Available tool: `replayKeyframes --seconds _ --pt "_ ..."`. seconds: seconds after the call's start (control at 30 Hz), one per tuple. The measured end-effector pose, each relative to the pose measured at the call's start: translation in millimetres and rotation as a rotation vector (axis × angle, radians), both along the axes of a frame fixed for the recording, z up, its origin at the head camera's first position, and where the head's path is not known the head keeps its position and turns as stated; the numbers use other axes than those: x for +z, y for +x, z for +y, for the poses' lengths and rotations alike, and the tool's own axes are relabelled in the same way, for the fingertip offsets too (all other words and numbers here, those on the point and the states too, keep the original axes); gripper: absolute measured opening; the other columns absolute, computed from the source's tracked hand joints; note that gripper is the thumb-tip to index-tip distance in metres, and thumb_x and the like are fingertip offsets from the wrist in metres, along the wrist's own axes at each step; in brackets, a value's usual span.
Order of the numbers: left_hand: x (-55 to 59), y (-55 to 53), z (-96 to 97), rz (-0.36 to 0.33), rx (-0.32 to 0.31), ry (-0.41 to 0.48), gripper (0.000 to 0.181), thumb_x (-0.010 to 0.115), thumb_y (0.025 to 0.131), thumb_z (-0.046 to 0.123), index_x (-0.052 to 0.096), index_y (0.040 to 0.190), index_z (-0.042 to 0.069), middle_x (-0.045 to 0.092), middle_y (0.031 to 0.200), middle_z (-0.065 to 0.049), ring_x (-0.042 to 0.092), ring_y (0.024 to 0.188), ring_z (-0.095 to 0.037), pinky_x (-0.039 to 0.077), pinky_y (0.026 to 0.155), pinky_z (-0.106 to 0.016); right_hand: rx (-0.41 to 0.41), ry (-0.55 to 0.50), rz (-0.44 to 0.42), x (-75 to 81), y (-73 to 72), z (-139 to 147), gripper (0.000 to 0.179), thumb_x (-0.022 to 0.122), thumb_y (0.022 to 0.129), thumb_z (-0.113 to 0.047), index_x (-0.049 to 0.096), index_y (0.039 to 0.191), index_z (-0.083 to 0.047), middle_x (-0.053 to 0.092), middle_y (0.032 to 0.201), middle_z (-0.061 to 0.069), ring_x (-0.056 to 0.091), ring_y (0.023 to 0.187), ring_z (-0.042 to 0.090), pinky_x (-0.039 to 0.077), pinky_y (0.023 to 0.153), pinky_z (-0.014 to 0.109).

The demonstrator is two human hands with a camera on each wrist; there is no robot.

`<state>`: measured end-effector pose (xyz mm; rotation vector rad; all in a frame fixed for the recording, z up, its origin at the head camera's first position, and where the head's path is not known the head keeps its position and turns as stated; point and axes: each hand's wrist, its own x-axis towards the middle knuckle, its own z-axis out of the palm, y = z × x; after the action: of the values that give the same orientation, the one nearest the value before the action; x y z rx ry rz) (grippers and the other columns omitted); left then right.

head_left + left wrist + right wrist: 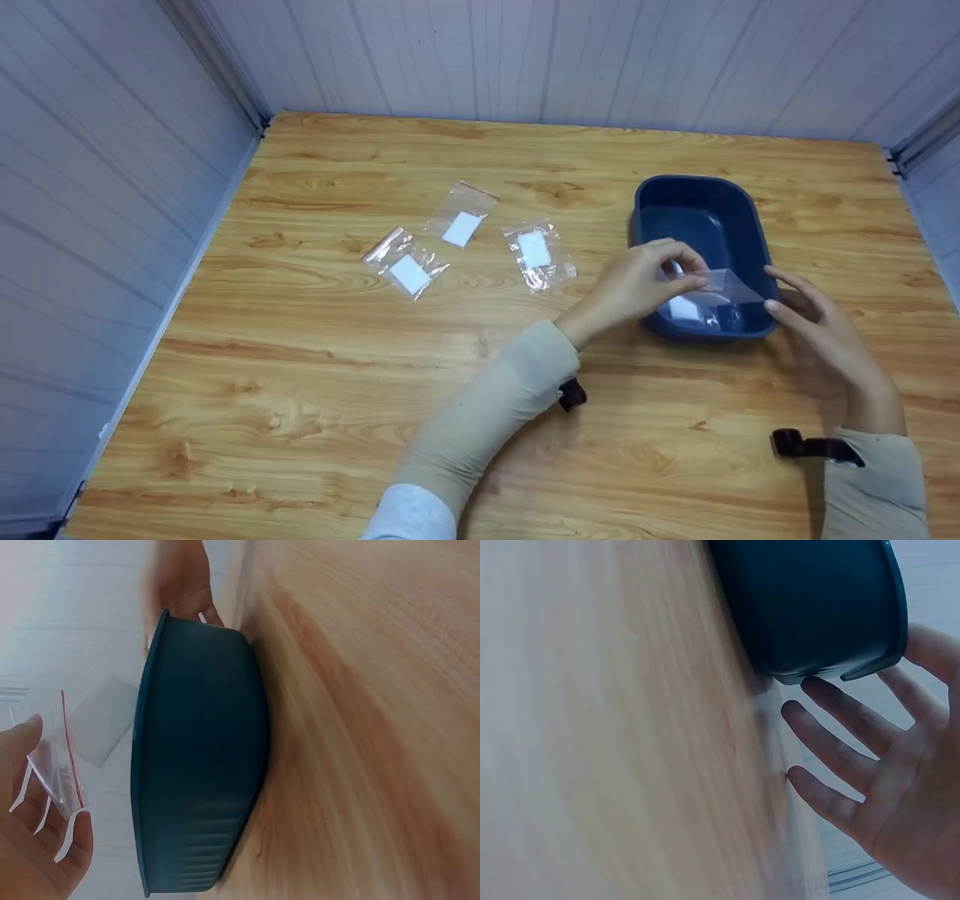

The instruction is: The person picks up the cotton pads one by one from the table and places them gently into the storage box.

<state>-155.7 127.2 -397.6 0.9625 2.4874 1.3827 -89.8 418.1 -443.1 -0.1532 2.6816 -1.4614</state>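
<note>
My left hand (649, 277) pinches a clear zip bag (727, 287) between thumb and fingers, above the near part of a dark blue bin (705, 184). In the left wrist view the bag (56, 765) shows a red line near its edge. Close by it is a white flat square (105, 720); whether it lies in that bag I cannot tell. At the bin's right side is my right hand (832, 337), thumb and forefinger at the rim. Its other fingers (832, 742) are spread and mostly straight beside the bin wall in the right wrist view.
Three clear bags with white squares lie on the wooden table (300, 390): a left one (409, 274), a far one (461, 229) and one nearer the bin (534, 250). Pale panels (525, 60) wall the table's back and sides.
</note>
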Motion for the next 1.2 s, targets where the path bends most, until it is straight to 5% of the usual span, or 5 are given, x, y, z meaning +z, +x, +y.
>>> replayKeyframes --seconds 0.47,1.2 --pt "-13.8 -0.6 14.4 -0.045 -0.008 -0.081 0.017 0.066 0.096 0.034 0.071 0.110 0.026 0.061 0.099 0.018 0.054 0.089 0.006 0.041 0.077 -0.009 -0.023 0.043 -0.035 -0.6 0.3 1 0.055 0.053 0.104 -0.025 0.035 0.155 -0.021 0.042 0.148 0.017 0.046 0.114 -0.007 0.039 0.085 0.007" --pt "-16.6 -5.3 10.2 0.019 -0.016 -0.034 0.026 0.065 0.097 0.030 0.068 0.122 0.023 0.064 0.117 0.015 0.054 0.105 0.002 0.039 0.088 -0.009 -0.024 0.009 0.007 -1.6 -0.4 0 0.053 0.056 0.103 -0.020 0.039 0.153 -0.019 0.046 0.144 0.001 0.047 0.115 -0.008 0.040 0.087 0.007"
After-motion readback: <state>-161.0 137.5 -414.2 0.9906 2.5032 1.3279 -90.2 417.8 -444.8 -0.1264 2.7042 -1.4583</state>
